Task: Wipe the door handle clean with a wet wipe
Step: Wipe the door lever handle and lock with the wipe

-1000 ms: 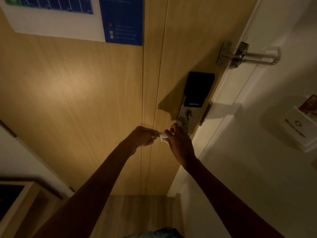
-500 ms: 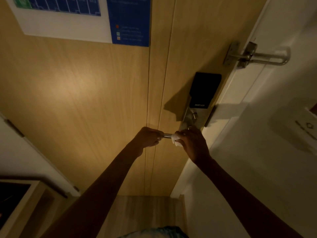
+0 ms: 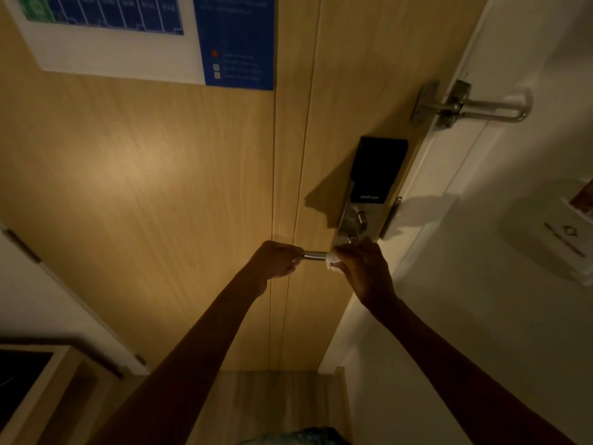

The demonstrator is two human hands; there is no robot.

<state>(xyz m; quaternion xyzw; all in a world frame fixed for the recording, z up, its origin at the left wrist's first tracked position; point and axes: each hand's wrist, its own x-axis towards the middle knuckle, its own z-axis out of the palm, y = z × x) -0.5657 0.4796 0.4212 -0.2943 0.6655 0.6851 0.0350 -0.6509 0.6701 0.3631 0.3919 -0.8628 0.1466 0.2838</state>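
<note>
Since a second ago the hands have spread apart, so a bare stretch of handle [image 3: 316, 255] now shows between them where they were nearly touching before. It's a plain metal lever, a bit shiny, sticking out left from the lock [image 3: 369, 194] near the door [image 3: 160, 187] edge. Right hand [image 3: 362, 268] is closed round the handle's root with the white wipe [image 3: 332, 263] bunched underneath, only a scrap peeking out. Left hand [image 3: 277, 260] is clamped on the free tip, I'd guess to keep the lever from dipping while the other one rubs. Looks like mid-wipe to me. Lighting's dim, so can't tell if the metal's wet or clean yet.
</note>
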